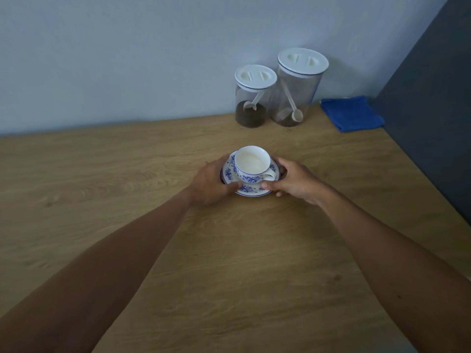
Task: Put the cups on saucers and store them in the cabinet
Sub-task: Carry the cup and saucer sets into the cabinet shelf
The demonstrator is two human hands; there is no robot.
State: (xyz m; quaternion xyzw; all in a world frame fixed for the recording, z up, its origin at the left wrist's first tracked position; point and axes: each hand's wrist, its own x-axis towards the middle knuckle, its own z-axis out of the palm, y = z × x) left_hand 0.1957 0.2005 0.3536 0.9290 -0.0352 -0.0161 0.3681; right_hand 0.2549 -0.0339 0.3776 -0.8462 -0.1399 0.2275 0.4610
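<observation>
I observed one blue-and-white floral teacup (251,163) standing upright on its matching saucer (251,191), near the middle of the wooden surface (127,174). The cup's interior was white and its handle pointed toward my right. My left hand (211,183) was clamped on the saucer's left rim, thumb lying across the near edge and the fingers (224,159) curled round the far side. My right hand (293,180) gripped the right rim likewise, thumb on top of the near edge, fingers wrapped beneath and behind. I could not tell whether the saucer was still resting on the surface or raised slightly off it. At the back, against the pale wall (127,59), I noted two clear canisters with white lids: the shorter canister (252,98) held dark grounds and a scoop; the taller canister (298,90), just beside it on the right, held a scoop and a little dark content at the bottom. A folded blue cloth (351,114) lay near the taller one, next to a dark grey panel (433,98) at the right.
</observation>
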